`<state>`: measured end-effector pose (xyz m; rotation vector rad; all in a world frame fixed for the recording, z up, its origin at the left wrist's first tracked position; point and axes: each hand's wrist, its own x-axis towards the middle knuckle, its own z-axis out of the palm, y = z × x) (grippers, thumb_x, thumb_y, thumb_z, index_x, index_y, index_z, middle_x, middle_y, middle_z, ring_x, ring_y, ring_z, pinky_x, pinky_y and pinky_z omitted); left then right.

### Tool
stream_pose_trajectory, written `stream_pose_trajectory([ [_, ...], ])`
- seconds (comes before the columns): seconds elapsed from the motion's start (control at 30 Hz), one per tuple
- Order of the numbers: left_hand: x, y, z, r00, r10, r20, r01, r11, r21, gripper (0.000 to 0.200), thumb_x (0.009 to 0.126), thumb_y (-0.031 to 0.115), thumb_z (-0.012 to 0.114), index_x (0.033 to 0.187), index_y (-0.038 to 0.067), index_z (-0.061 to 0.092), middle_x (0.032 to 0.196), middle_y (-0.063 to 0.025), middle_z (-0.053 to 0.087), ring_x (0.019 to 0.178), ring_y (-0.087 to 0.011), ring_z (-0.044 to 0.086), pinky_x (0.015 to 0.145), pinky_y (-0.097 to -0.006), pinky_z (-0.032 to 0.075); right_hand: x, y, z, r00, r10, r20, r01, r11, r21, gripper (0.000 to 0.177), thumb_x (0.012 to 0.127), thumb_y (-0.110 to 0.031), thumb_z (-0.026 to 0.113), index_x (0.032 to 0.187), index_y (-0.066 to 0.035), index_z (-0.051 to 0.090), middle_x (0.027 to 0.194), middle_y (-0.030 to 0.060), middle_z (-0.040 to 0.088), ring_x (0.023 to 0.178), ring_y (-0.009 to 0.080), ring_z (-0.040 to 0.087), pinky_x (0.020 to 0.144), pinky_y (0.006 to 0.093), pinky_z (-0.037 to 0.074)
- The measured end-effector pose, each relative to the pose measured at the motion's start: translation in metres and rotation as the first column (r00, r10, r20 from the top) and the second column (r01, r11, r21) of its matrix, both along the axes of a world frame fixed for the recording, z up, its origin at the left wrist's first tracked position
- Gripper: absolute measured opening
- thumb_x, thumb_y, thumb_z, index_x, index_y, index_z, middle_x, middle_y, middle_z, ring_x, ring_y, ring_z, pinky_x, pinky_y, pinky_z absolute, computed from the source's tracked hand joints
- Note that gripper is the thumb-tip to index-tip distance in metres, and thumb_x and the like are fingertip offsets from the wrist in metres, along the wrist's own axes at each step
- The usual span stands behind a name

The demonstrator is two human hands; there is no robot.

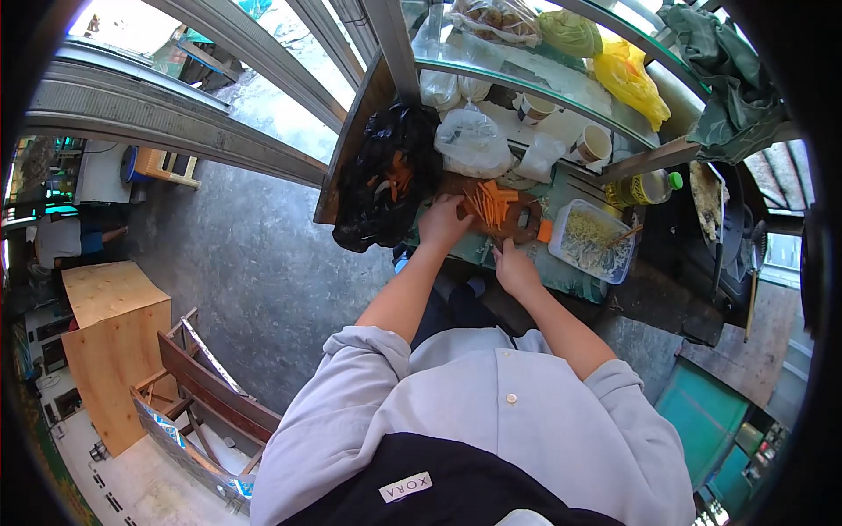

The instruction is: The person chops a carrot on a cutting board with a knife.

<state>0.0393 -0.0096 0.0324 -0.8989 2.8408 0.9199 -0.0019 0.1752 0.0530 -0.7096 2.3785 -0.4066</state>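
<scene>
Cut carrot sticks [493,203] lie in a loose pile on a round brown cutting board [529,219]. My left hand [445,223] is at the left side of the pile, its fingers bent and touching the nearest sticks. Close to the board's front edge, my right hand [517,270] is closed, fingertips toward the board; what it grips is too small and dark to make out. A thicker orange carrot piece [545,231] sits at the board's right side. Beyond it stands a clear plastic container [605,273] of pale shredded vegetable with a utensil in it.
A black plastic bag [364,206] with orange scraps lies left of the board. Behind are filled plastic bags [474,140], paper cups [593,143] and a glass shelf [535,83]. An oil bottle [645,188] and a wok [741,206] are at right. Another person [61,241] is far left.
</scene>
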Motion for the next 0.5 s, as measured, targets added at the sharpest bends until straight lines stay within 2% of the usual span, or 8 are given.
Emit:
stream_pose_trajectory([
  [0.13,-0.002,0.002,0.001,0.999,0.001,0.049,-0.001,1.000,-0.003,0.045,0.075,0.033,0.070,0.115,0.014,0.061,0.113,-0.0059,0.058,0.101,-0.0256,0.061,0.081,-0.0390,0.051,0.002,-0.001,-0.005,1.000,-0.003,0.000,0.003,1.000,0.028,0.028,0.096,-0.023,0.041,0.107,0.003,0.044,0.082,0.0291,0.063,0.080,0.0460,0.062,0.071,0.0550,0.047],
  [0.33,-0.004,0.001,0.002,1.000,0.012,0.004,-0.012,0.999,0.038,0.041,0.075,0.033,0.068,0.111,0.014,0.063,0.109,-0.0039,0.061,0.102,-0.0250,0.060,0.081,-0.0381,0.050,-0.006,-0.008,-0.020,0.998,0.022,0.063,-0.026,0.997,0.068,0.025,0.095,-0.019,0.041,0.107,0.002,0.045,0.089,0.0292,0.063,0.085,0.0453,0.062,0.075,0.0540,0.047],
  [0.4,-0.005,0.001,0.001,1.000,0.009,-0.008,-0.009,0.998,0.056,0.041,0.075,0.033,0.069,0.111,0.014,0.062,0.108,-0.0036,0.062,0.101,-0.0246,0.060,0.081,-0.0381,0.050,-0.005,-0.005,-0.024,0.995,0.019,0.099,-0.024,0.999,0.048,0.029,0.094,-0.019,0.043,0.111,0.004,0.046,0.092,0.0301,0.063,0.087,0.0465,0.061,0.077,0.0540,0.046],
  [0.43,-0.004,0.001,0.000,1.000,0.012,-0.009,-0.011,0.997,0.076,0.040,0.075,0.033,0.069,0.110,0.014,0.062,0.107,-0.0033,0.062,0.101,-0.0243,0.060,0.080,-0.0380,0.050,-0.002,0.001,-0.028,0.996,0.019,0.093,-0.023,0.999,0.043,0.029,0.094,-0.019,0.043,0.111,0.004,0.046,0.092,0.0301,0.063,0.087,0.0465,0.061,0.077,0.0540,0.046],
  [0.5,-0.002,0.000,-0.003,1.000,0.006,-0.027,-0.005,0.998,0.059,0.041,0.076,0.033,0.069,0.111,0.014,0.062,0.106,-0.0038,0.061,0.099,-0.0247,0.061,0.078,-0.0380,0.050,0.006,0.015,-0.032,0.997,-0.012,0.075,0.015,0.999,-0.043,0.024,0.092,-0.017,0.046,0.103,0.004,0.045,0.082,0.0324,0.061,0.079,0.0478,0.061,0.071,0.0546,0.047],
])
